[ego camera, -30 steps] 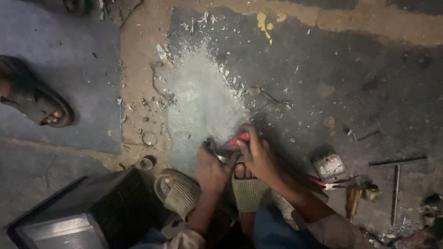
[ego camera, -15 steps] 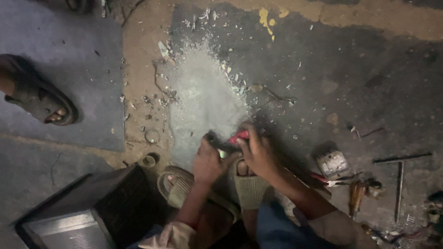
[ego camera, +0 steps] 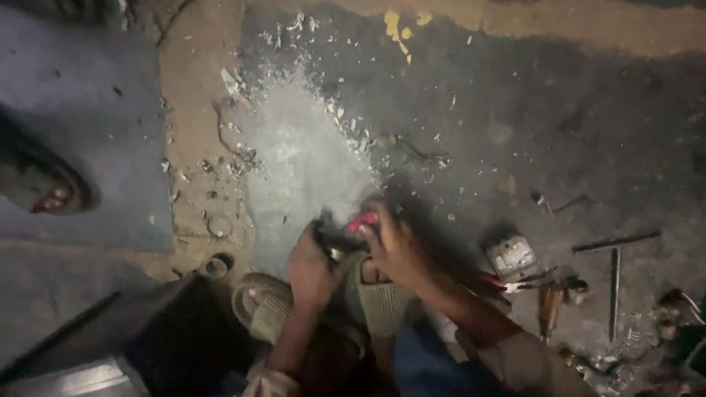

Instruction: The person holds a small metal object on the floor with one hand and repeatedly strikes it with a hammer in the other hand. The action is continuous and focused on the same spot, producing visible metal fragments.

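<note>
I squat over a dirty concrete floor. My left hand (ego camera: 310,266) grips a small dark metal part (ego camera: 331,242) low on the floor, just in front of my sandalled feet (ego camera: 382,301). My right hand (ego camera: 393,239) holds a red-handled tool (ego camera: 362,220) against that part. The two hands touch each other over the part, which is mostly hidden by my fingers. A pale, scraped patch of floor (ego camera: 301,162) ringed with metal chips lies just beyond them.
Another person's sandalled foot (ego camera: 48,187) rests at the left edge. A dark metal box (ego camera: 95,345) sits at lower left. To the right lie a small grey block (ego camera: 511,256), red-handled pliers (ego camera: 507,283), a T-shaped rod (ego camera: 614,257) and scattered tools.
The view has shifted slightly and blurred. My hands stay on the part and tool in the same place, with only small working motion.
</note>
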The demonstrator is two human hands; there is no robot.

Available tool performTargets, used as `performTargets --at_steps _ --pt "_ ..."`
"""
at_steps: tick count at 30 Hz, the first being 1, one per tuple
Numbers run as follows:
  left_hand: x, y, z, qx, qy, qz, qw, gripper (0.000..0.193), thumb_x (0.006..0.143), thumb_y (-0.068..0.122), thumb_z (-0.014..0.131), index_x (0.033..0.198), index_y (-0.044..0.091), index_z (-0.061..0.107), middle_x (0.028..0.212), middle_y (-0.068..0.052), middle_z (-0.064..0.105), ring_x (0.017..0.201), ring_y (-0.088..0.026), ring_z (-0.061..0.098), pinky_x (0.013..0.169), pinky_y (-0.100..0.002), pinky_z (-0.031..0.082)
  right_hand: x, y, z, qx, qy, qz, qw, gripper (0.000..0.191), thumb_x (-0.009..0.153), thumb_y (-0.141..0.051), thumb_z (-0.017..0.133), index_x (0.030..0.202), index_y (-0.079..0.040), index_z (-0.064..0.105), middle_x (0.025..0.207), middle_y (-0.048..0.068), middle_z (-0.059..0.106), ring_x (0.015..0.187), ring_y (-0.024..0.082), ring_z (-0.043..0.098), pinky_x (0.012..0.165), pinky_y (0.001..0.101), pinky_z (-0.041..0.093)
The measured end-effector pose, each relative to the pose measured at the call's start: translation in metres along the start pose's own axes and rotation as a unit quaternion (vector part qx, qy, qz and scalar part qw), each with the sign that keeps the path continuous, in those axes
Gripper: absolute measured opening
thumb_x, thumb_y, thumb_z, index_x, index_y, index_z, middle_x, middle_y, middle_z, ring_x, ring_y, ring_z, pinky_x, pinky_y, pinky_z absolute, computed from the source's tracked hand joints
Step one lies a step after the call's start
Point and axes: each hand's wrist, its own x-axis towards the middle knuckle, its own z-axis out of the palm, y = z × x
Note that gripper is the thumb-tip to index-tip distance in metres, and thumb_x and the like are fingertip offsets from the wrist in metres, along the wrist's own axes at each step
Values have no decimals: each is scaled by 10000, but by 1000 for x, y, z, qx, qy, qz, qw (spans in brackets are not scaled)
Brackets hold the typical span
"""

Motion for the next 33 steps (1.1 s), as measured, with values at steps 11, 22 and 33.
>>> performTargets --at_steps 11,22,33 --pt "-4 8 0 -3 59 29 998 967 709 523 863 1375 -67 484 1194 -247 632 1061 -437 619 914 -496 488 25 -17 -15 -3 -86 -42 995 342 1014 -202 623 1312 -74 516 1051 230 721 959 451 702 784 498 559" --pt "-9 8 9 -15 45 19 999 927 770 469 846 1393 -92 450 1252 -273 586 1137 -460 574 960 -501 467 27 -16 -16 11 -79 -78 994 412 944 -58 593 1340 -40 482 1067 237 707 981 446 699 801 489 556" --pt "-3 10 16 -12 63 61 996 901 813 400 823 1432 -105 406 1318 -291 533 1182 -458 528 1003 -510 424 27 -17 -15 -2 -101 -63 993 389 986 -136 619 1345 -67 484 1031 231 713 923 449 705 737 500 561"
